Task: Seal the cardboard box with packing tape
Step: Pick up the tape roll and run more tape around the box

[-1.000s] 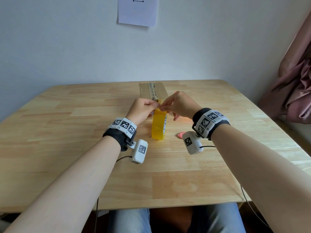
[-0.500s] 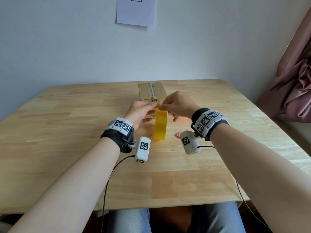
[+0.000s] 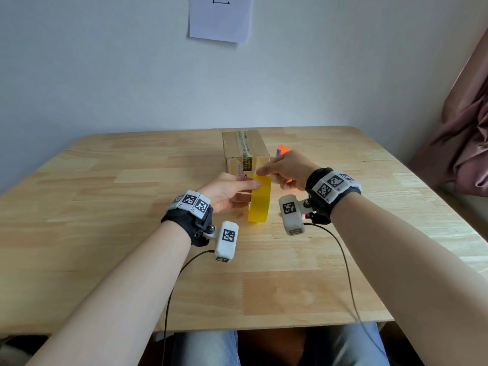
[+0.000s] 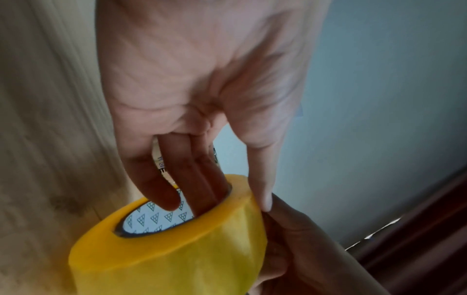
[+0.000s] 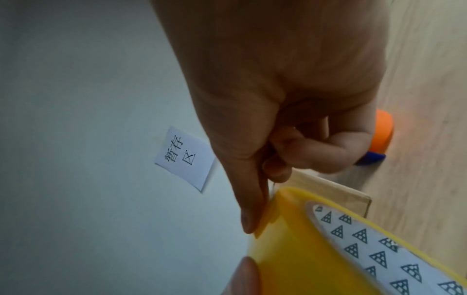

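- Standing on edge on the wooden table (image 3: 137, 260), the yellow tape roll (image 3: 260, 199) sits near the middle, just in front of the cardboard box (image 3: 244, 151).
- Left hand (image 3: 227, 192): the fingers (image 4: 197, 179) reach into the roll's core and the thumb lies along the outer yellow surface, so the hand holds the roll between them. The white core liner with its triangle print (image 4: 154, 219) shows in the left wrist view.
- Right hand (image 3: 289, 167): forefinger and thumb are closed together at the top edge of the roll, pinching at the tape's outer layer (image 5: 265, 221); the other fingers are curled in. Whether a free end is lifted cannot be told.
- Cardboard box: closed, lying lengthwise away from the person, with a strip of old tape and a printed label (image 3: 247, 162) along its top seam and near face.
- Orange object (image 3: 283, 150): on the table to the right of the box, partly hidden behind the right hand; a blue part (image 5: 371, 158) shows in the right wrist view.
- Sheet of paper (image 3: 220, 18): fixed to the far wall above the box.
- Pink curtain (image 3: 464, 143): at the right edge.
- Both wrists carry marker bands and a camera unit with a cable.
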Demonstrator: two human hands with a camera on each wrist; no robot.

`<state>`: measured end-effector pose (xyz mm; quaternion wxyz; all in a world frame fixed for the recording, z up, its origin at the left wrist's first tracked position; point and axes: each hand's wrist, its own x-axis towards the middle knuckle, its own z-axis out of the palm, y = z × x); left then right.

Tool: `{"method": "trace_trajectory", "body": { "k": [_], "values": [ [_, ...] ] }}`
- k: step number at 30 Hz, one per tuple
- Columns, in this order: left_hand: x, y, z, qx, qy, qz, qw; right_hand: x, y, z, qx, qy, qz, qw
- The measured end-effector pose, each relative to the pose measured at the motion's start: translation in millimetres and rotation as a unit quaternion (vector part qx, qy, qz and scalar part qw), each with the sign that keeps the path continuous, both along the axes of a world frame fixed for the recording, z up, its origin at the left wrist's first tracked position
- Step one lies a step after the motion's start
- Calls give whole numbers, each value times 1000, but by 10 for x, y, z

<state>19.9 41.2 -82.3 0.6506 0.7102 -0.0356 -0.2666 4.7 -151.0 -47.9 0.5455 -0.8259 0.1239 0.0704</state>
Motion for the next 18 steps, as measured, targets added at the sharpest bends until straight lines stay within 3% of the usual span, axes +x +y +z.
{"method": "trace_trajectory", "body": {
  "k": [3,5,9,13,18],
  "values": [
    [20,31,-2,18,12,-8,1000,42,-1,-57,53,55,-19,997],
    [45,79,2,28,14,-19,999,80,-4,-82,36,83,-13,996],
    [40,162,7,37,11,-43,998,17,20,-134,23,161,58,985],
    [0,84,60,63,-59,-67,994,-37,-25,-74,67,133,47,988],
    [7,-170,218,0,-96,-66,993,-122,-276,191,126,66,6,990]
  ]
}}
